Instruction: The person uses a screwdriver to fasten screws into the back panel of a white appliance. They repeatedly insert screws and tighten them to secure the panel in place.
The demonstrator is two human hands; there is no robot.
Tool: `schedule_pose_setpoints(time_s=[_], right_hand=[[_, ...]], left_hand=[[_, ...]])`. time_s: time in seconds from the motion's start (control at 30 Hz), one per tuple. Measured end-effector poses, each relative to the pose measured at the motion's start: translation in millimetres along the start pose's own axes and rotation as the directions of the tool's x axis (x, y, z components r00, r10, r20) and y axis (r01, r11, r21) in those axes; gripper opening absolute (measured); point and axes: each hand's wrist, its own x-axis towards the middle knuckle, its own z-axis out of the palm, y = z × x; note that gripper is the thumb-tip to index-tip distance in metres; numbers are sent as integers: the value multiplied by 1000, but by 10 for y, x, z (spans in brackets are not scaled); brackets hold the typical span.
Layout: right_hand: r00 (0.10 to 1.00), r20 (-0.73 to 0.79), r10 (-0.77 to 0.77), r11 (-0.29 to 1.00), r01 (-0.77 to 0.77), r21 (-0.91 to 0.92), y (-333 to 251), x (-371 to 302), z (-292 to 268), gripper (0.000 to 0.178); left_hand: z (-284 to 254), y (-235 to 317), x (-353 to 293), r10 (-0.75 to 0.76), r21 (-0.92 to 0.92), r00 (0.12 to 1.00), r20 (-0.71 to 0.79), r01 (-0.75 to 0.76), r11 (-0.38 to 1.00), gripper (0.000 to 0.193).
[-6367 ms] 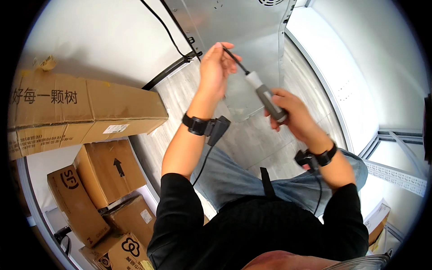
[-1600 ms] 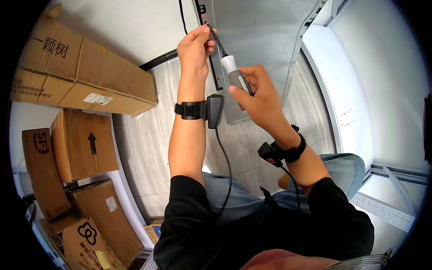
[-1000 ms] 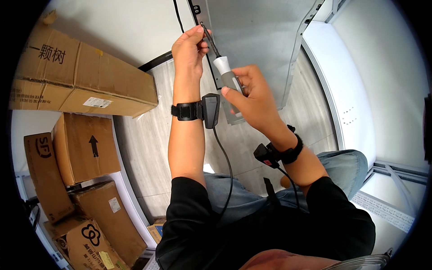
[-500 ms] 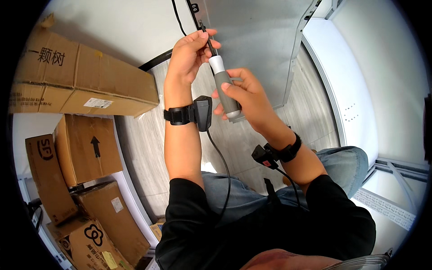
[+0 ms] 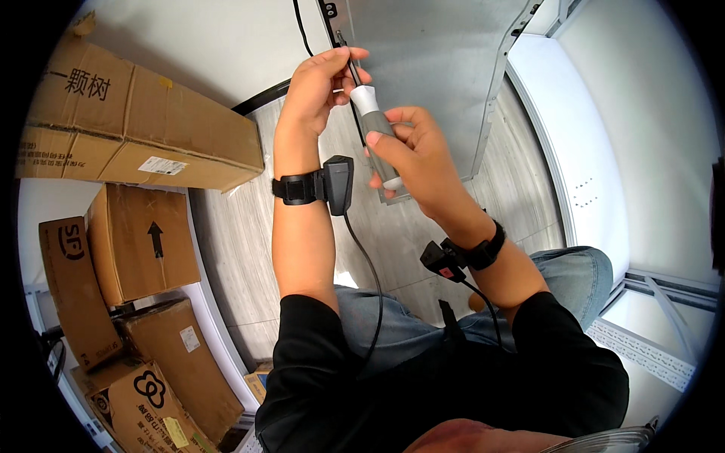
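A screwdriver (image 5: 377,124) with a grey handle, white collar and dark shaft slants up and away from me. My right hand (image 5: 414,155) is wrapped round its handle, thumb lying along the side. My left hand (image 5: 321,84) pinches the shaft close to its far end. The shaft's tip reaches the left edge of a large grey metal panel (image 5: 423,90), near a black bracket with holes (image 5: 330,10). Whether the tip sits on a screw is too small to tell.
Cardboard boxes (image 5: 155,241) are stacked to my left, with a long carton (image 5: 189,128) above them in view. A black cable (image 5: 302,30) hangs along the wall beside the panel. Wrist-strapped devices (image 5: 340,185) trail cables towards me. A white curved surface (image 5: 559,143) stands right.
The screwdriver's handle has turned slightly within my right hand, and my right fingers sit a little higher round it. My left hand still pinches the shaft. The view has shifted slightly.
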Motion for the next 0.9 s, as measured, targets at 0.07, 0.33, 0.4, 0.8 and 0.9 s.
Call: schedule_pose_setpoints(time_s=[0.07,0.33,0.4,0.8,0.9], right_hand=[[1000,25,12,996,-15,91,9,-4,-3,44],[961,257,98,994,-106,16,-7,61,-123,46],[969,245,30,993,-1,-117,60,76,-70,51],[975,190,114,977,-145,157,-66,-14,-41,50],[969,211,130,990,-137,16,26,49,-123,50]], left_hand=[[-10,16,-23,-7,-21,999,43,8,1000,20],[-39,-134,81,43,-65,996,-81,-49,997,19],[-52,-144,94,13,-70,996,-94,-20,997,18],[-99,-105,32,4,-68,1000,15,-3,998,20],[-61,-121,63,0,-31,1000,-30,-1,1000,18]])
